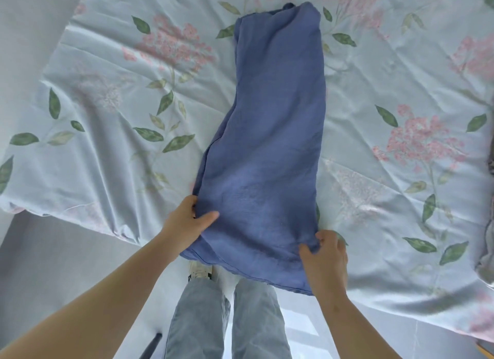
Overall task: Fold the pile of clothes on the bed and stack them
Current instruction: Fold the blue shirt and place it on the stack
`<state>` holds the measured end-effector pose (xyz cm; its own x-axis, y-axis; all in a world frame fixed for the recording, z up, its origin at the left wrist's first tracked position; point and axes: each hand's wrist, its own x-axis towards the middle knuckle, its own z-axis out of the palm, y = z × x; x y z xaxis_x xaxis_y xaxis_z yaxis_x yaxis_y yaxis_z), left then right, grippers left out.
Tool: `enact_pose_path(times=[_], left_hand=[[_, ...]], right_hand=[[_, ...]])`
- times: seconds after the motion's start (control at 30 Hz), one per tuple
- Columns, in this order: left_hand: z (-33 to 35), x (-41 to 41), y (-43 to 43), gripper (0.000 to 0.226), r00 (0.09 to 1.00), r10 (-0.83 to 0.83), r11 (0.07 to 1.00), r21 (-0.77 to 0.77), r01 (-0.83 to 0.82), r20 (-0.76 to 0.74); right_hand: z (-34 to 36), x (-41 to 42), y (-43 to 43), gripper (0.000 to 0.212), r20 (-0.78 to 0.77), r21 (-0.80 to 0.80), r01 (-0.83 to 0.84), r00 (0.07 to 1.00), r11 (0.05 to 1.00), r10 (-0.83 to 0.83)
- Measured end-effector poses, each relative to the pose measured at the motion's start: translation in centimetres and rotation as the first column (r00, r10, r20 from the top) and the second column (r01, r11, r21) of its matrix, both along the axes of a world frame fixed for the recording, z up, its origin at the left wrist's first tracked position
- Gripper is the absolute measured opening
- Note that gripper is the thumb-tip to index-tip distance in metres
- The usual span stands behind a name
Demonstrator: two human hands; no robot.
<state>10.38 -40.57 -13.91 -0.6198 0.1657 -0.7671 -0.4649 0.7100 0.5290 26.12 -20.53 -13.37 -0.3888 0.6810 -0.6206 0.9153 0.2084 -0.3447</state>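
At seven o'clock, pinches the near left edge of the blue garment [267,144] with the left hand [187,219], thumb on top and fingers tucked under the cloth. From twelve o'clock down to six, lies folded into a long narrow strip on the floral bedsheet [107,96], with the near hem hanging just past the bed's edge above jeans-clad legs [200,318] and a pale shoe [200,270]. At five o'clock, grips the strip's near right corner with the right hand [327,254], fingers curled into the fabric; at three o'clock, shows a sliver of grey cloth [487,251], too cut off to identify.
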Motion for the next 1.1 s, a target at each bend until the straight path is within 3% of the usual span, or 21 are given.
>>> enact_pose_path(times=[0.1,0.23,0.3,0.4,0.53,0.63,0.73,0.8,0.87,0.9,1.03,1.1], left_hand=[[0.4,1.2,0.7,0.031,0.997,-0.069,0.998,0.009,0.069,0.044],[0.6,1.1,-0.5,0.013,0.998,0.047,0.999,0.029,-0.046,-0.037],[0.3,0.8,-1.7,0.006,0.985,-0.108,0.987,-0.132,0.090,-0.134],[-0.2,0.8,-2.3,0.010,0.935,-0.323,0.914,-0.305,0.268,-0.147],[-1.2,0.8,-1.8,0.014,0.914,-0.307,0.906,-0.375,0.195,-0.267],[-1.1,0.9,-1.1,0.008,0.929,-0.167,0.956,-0.285,0.070,-0.331],[-1.0,1.1,-0.8,0.013,0.967,0.089,0.981,-0.149,-0.127,-0.240],[-0.5,1.4,-0.5,0.029,0.959,0.253,0.966,-0.020,-0.258,-0.130],[0.0,1.4,-0.2,0.053,0.950,0.310,0.950,0.056,-0.308,-0.036],[0.3,1.1,-0.1,0.052,0.957,0.291,0.955,0.066,-0.290,-0.007],[2.0,0.0,0.2,0.008,0.974,0.222,0.973,0.060,-0.224,0.032],[3.2,-0.1,0.2,0.005,0.970,0.241,0.966,0.083,-0.243,0.037]], right_hand=[[0.3,0.0,0.2,0.050,-0.016,-0.031,0.050,0.999,0.998,-0.051],[-0.1,0.3,0.3,0.016,-0.022,-0.256,0.132,0.990,0.958,-0.143],[-0.4,0.9,0.0,0.011,0.016,-0.307,0.108,0.994,0.946,-0.108],[-0.6,1.1,-0.6,0.012,0.041,-0.334,0.080,0.997,0.939,-0.070],[-0.2,-0.5,-0.3,0.014,-0.058,-0.262,0.112,0.990,0.959,-0.131],[-0.2,-1.0,0.1,0.020,-0.062,-0.320,0.143,0.983,0.937,-0.171],[-0.1,-0.4,0.3,0.014,-0.066,-0.412,0.239,0.955,0.879,-0.291],[0.1,-0.4,0.1,0.017,-0.067,-0.502,0.235,0.949,0.832,-0.309],[0.1,-0.6,0.1,0.025,-0.082,-0.544,0.245,0.936,0.803,-0.342],[0.1,-0.8,0.2,0.023,-0.093,-0.550,0.249,0.930,0.797,-0.355],[1.3,-1.1,0.6,0.014,-0.150,-0.609,0.289,0.872,0.739,-0.465],[2.7,-1.0,0.8,0.013,-0.177,-0.637,0.333,0.814,0.695,-0.553]])
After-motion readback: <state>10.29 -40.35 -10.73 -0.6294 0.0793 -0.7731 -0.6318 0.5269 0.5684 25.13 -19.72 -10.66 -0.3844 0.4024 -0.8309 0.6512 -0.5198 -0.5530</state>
